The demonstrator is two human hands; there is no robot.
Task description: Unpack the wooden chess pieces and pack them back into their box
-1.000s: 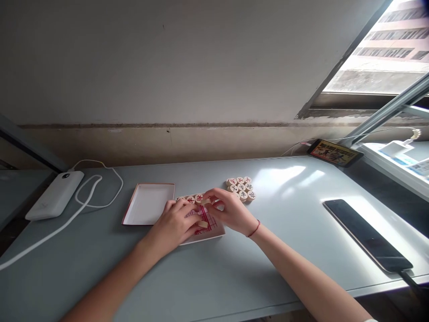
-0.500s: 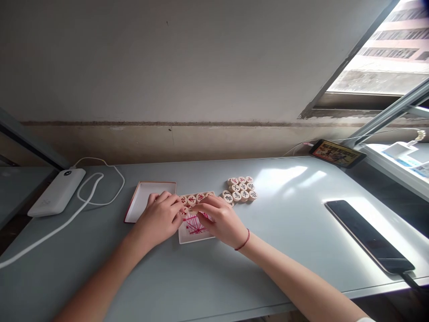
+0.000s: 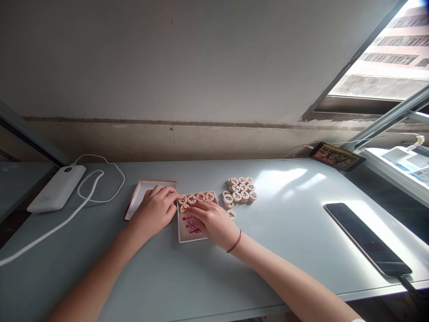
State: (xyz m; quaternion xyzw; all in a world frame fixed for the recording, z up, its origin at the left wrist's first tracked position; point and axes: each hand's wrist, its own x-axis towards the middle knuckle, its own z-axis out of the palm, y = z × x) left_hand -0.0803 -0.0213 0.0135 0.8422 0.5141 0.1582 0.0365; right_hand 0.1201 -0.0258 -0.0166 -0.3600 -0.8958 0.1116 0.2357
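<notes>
Filling: shallow white cardboard box loaded with one row of round wooden chess discs
Left: loose disc cluster lying right of box
Left hand: laid flat, half open, at box's left edge, nothing gripped
Right hand: curled over box; grip cannot be told

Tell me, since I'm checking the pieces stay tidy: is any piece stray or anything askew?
One round piece lies alone on the table, apart from the loose cluster of pieces and outside the box. The left hand and right hand are at the box. Nothing looks spilled or damaged.
</notes>
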